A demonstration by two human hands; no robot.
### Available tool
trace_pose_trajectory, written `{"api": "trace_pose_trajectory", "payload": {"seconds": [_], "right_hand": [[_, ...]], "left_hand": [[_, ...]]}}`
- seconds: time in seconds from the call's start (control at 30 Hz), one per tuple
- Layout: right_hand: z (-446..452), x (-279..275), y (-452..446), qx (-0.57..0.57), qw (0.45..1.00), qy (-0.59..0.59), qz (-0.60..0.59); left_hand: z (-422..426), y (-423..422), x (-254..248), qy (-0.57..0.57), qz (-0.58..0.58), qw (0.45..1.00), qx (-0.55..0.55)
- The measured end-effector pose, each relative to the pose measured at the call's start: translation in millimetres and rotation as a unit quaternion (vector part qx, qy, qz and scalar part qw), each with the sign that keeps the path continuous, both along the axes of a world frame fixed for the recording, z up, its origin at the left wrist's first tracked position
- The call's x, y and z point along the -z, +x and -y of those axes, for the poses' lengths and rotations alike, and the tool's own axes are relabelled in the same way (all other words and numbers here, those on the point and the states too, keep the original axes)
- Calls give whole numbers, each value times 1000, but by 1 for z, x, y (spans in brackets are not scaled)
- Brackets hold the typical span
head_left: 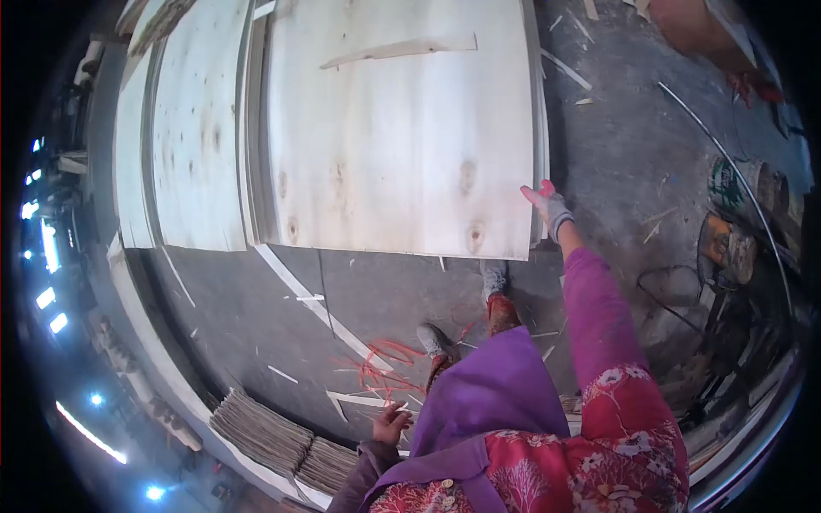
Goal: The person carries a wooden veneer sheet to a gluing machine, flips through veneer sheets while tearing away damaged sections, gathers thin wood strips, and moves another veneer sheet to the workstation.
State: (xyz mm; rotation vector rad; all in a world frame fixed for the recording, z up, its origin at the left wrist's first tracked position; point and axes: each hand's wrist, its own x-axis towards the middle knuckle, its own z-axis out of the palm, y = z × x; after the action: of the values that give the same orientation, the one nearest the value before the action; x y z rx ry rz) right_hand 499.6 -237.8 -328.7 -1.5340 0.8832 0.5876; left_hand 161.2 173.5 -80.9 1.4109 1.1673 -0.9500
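My right hand (pixel 549 208), in a grey glove with pink fingertips, is at the right edge of a pale wood veneer sheet (pixel 393 154) on top of a stack. Its thumb and fingers are apart, with the thumb at the sheet's edge; I cannot tell whether it presses on it. My left hand (pixel 392 423) hangs low by the purple apron (pixel 496 385), bare, fingers loosely bent and apart, with nothing visible in it. A narrow torn veneer strip (pixel 402 51) lies across the top sheet.
More veneer stacks (pixel 197 137) stand to the left. Red strapping (pixel 385 363) and wood scraps litter the floor near my feet. Bundled thin sheets (pixel 261 432) lie at lower left. A bucket (pixel 727 184) and a curved metal rod (pixel 727 158) are at the right.
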Motion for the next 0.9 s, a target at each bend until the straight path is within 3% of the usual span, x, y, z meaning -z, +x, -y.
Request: {"api": "trace_pose_trajectory", "payload": {"seconds": [0.07,0.2,0.27,0.3,0.37,0.4,0.47,0.63,0.7,0.77,0.83,0.9], "right_hand": [[4,32,-2,-4,1000,-17,-26],[-21,29,5,-23,996,-51,-67],[-36,40,2,-43,981,-181,-60],[-34,42,0,-45,980,-182,-62],[-21,42,-1,47,998,37,-17],[-17,37,-6,41,998,36,-20],[-16,9,-1,150,946,272,-98],[-37,-60,17,77,973,217,-12],[-46,-98,23,68,972,225,2],[-55,-143,31,60,962,266,23],[-61,-190,38,36,953,293,64],[-57,-245,50,-46,954,286,84]], "left_hand": [[11,9,1,-16,-1,1000,-16],[11,7,7,18,-36,999,-29],[2,-3,13,26,-32,998,-47],[0,-7,16,31,-27,997,-64],[-8,-14,32,26,-32,996,-82],[-7,-20,38,24,-36,994,-101],[0,-10,49,19,-37,994,-102],[8,49,102,-12,48,991,-123],[3,82,135,-31,27,992,-123],[-6,105,179,-85,8,955,-285],[15,183,164,-51,-58,928,-364],[15,226,157,-109,25,867,-486]]}}
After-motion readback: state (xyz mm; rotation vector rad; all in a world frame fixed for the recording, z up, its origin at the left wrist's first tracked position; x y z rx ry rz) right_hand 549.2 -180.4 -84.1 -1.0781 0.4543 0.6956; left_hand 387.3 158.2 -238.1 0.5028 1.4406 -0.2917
